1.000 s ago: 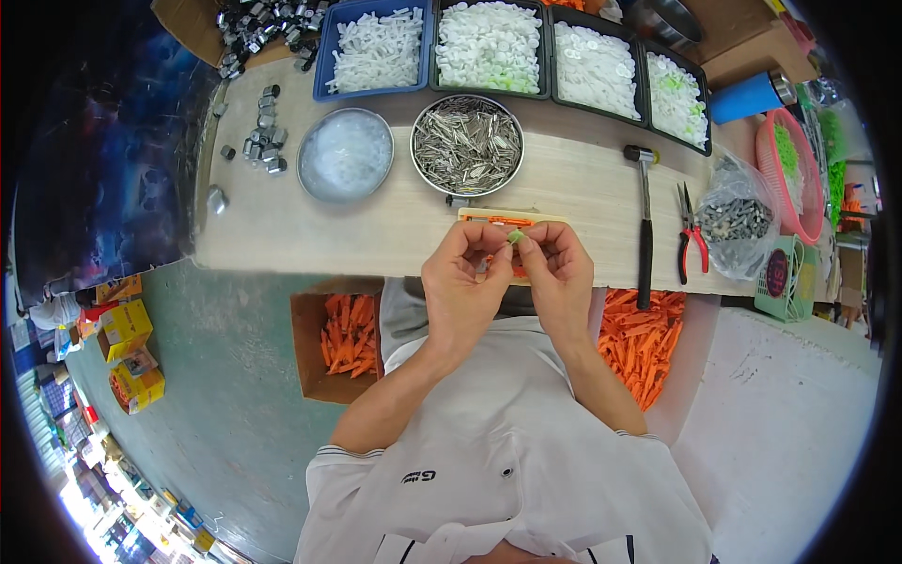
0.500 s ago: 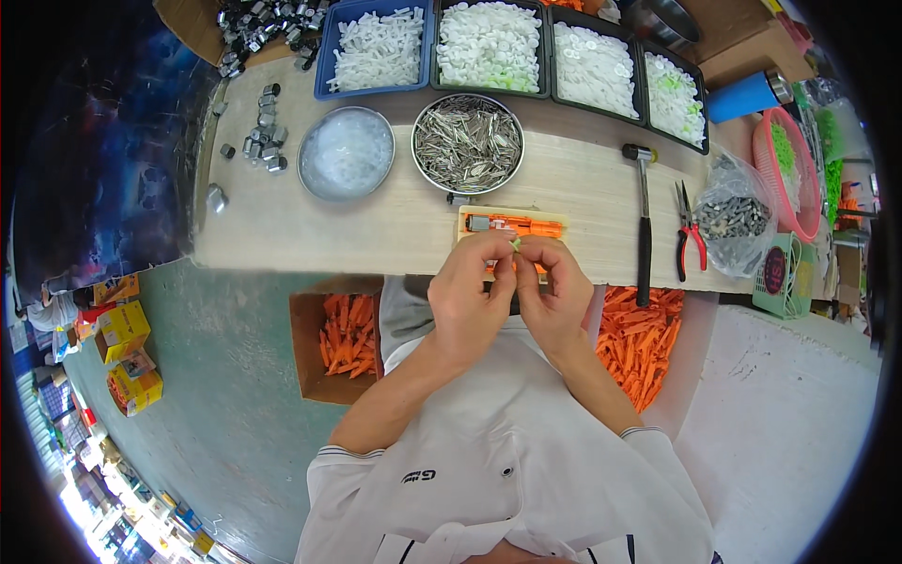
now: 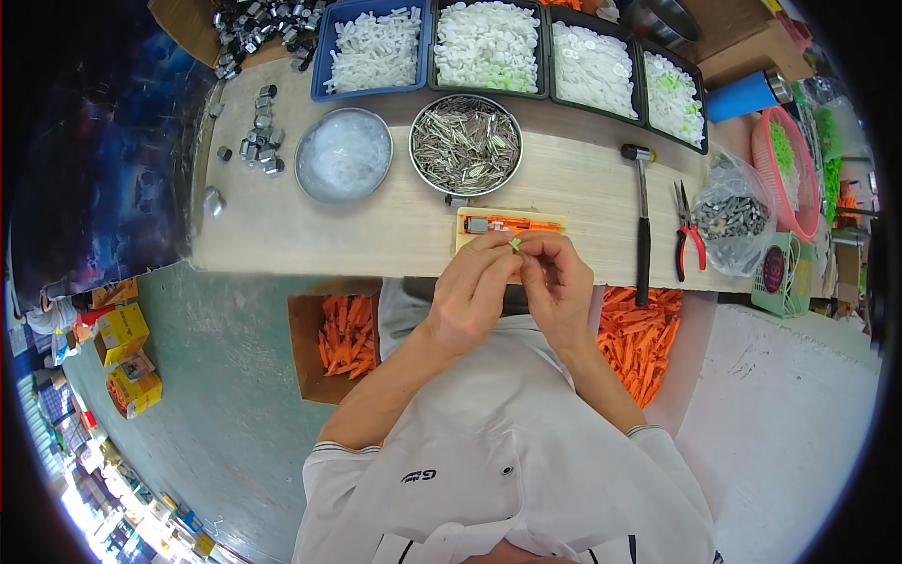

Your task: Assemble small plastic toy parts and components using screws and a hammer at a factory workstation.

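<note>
A tiny pale green plastic piece [image 3: 515, 244] sits pinched between the fingertips of both hands, raised just above the near edge of the small wooden block [image 3: 470, 246], too small to make out further.

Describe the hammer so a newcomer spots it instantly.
Start at the long wooden workbench and go to its right half. The hammer lies there, head away from the person, its black handle reaching the near edge. The red-handled pliers to its right are shorter, with two handles.
</note>
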Motion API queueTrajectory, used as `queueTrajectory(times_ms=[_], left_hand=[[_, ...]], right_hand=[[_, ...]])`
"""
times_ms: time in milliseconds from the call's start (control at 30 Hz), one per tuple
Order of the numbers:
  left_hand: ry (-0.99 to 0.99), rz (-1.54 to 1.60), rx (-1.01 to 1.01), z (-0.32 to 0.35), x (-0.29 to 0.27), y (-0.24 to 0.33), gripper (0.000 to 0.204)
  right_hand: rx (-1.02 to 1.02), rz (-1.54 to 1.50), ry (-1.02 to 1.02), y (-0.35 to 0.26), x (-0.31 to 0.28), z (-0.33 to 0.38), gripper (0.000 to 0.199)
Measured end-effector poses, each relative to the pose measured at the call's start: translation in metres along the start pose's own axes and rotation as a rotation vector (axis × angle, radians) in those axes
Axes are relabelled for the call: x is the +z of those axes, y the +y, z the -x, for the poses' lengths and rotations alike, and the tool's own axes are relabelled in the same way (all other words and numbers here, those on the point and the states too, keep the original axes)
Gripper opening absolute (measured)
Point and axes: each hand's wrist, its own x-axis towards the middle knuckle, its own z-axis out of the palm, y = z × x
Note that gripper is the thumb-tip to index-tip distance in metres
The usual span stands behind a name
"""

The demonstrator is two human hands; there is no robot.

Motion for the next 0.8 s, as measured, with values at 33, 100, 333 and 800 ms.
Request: queueTrajectory(times_ms=[33,100,333,800], left_hand=[[-0.024,-0.028,0.036,-0.001,-0.001,-0.001,0.032],[-0.059,-0.079,0.077,-0.004,-0.003,-0.003,0.032],[-0.166,-0.153,0.035,0.004,-0.004,-0.007,0.028],[-0.375,-0.332,-0.021,0.019,0.003,-0.007,0.029]], right_hand=[[0.014,0.009,-0.006,0.0,0.0,-0.001,0.011],[0.027,0.019,-0.013,-0.001,-0.001,-0.003,0.01],[-0.232,0.434,-0.104,0.004,-0.013,-0.019,0.016],[-0.405,0.774,-0.279,0.015,-0.023,-0.054,0.017]])
